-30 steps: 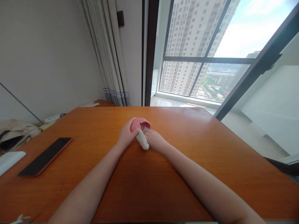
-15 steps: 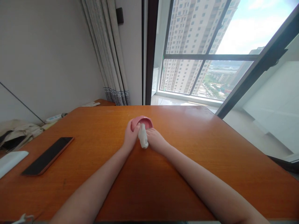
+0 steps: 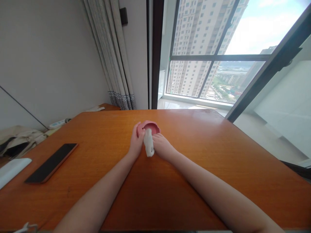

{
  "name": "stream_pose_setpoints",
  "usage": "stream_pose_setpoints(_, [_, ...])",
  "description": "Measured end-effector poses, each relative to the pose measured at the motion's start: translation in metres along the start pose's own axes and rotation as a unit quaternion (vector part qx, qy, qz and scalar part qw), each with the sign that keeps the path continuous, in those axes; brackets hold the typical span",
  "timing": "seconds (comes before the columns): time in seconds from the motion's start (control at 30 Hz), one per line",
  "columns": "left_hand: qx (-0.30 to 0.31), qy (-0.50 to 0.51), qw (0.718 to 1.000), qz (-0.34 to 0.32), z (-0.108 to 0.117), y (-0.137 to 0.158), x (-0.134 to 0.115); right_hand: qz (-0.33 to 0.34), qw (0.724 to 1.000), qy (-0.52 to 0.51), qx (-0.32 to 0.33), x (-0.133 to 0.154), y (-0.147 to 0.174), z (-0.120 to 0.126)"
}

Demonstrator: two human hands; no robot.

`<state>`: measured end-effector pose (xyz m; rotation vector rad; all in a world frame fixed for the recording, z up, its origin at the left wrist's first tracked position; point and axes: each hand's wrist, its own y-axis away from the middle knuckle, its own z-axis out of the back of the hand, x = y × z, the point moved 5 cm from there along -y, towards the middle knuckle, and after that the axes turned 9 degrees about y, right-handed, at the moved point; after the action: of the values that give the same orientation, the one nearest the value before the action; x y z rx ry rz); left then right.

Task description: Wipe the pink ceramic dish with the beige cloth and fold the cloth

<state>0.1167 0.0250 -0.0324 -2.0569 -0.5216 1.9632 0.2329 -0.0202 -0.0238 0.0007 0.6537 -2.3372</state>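
A small pink bowl [image 3: 155,127] is tilted on its side above the middle of the wooden table, its opening facing me. My left hand [image 3: 136,142] is closed on the bowl's left side, with the thumb at the rim. A white cloth or tissue [image 3: 149,146] hangs down out of the bowl's mouth between my hands. My right hand [image 3: 162,146] is closed on this white cloth at the lower right rim. Its fingertips are partly hidden by the cloth and the bowl.
On the wooden table [image 3: 206,191], a dark phone-like slab [image 3: 51,164] with a reddish edge lies at the left. Beside it is a white object [image 3: 14,170]. A power strip [image 3: 58,123] and a cloth bag [image 3: 20,139] sit past the left edge. A curtain [image 3: 110,55] and window stand behind.
The bowl has turned slightly and shifted a little to the right, showing more of its opening. The white cloth hangs slightly lower. Both hands keep their hold.
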Motion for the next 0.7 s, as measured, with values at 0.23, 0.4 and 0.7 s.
stream_pose_setpoints(0.23, [0.018, 0.029, 0.995, 0.094, 0.003, -0.006, 0.0, -0.017, 0.999, 0.038, -0.017, 0.009, 0.001, 0.0])
stream_pose_setpoints(0.4, [-0.049, 0.041, 0.992, 0.105, -0.01, 0.01, 0.011, -0.071, 0.997, 0.007, -0.015, 0.001, 0.004, -0.002])
stream_pose_setpoints(0.7, [0.039, -0.001, 0.994, 0.105, 0.011, -0.02, 0.019, 0.013, 1.0, 0.017, 0.009, -0.007, 0.0, -0.011])
